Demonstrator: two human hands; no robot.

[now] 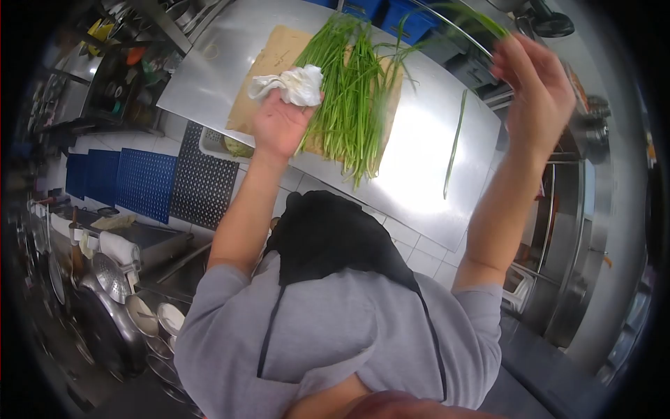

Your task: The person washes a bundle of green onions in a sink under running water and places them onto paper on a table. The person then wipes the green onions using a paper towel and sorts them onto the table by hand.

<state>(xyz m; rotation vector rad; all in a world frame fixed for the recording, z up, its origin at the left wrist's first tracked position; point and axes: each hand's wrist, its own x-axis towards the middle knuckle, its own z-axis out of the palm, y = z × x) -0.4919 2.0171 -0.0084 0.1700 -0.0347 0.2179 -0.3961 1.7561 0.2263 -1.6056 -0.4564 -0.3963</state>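
No wording, brand, number or sign can be read across this steel worktop (422, 140). Small dark marks (283, 54) dot the far left part of a brown sheet (246, 105) beneath a spread of green stalks (352, 105), too faint to tell whether they are print.

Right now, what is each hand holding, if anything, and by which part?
The left hand holds a crumpled white cloth at its near side; the right hand seems to pinch blurred green strands near one end.
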